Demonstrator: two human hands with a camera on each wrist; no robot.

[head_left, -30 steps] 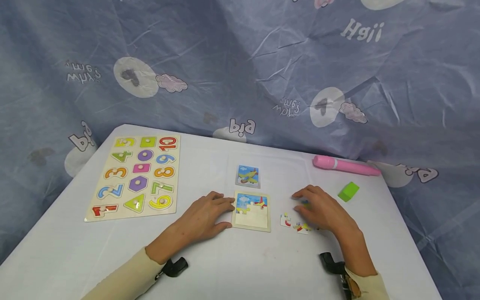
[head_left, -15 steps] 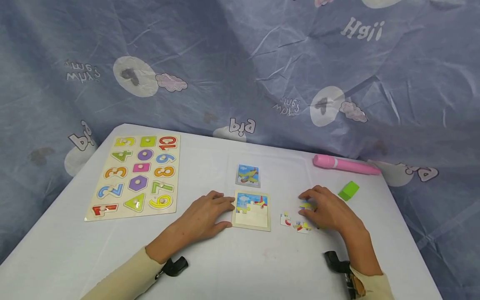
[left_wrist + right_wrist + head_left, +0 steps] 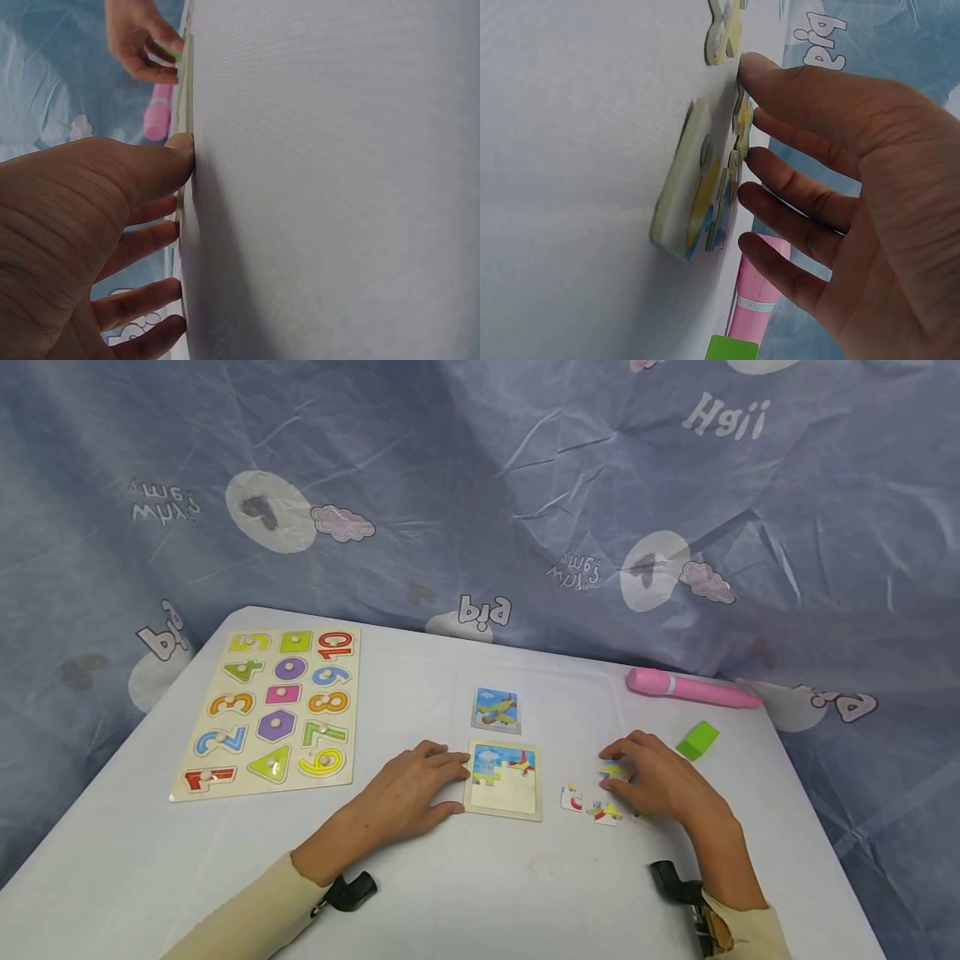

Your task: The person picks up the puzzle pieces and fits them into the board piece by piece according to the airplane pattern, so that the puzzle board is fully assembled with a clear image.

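The left hand [image 3: 409, 793], fingers apart, touched the puzzle tray [image 3: 510, 795] at center as if to steady it, while the right hand [image 3: 654, 783] bracketed a puzzle piece [image 3: 614, 771], grip unclear.

Makeshift tabletop set: printed curtain [image 3: 427, 468], white table [image 3: 480, 893]

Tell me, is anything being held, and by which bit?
The left hand only touches the puzzle board, at its left edge. The right hand is at a puzzle piece, but I can't tell whether it grips it.
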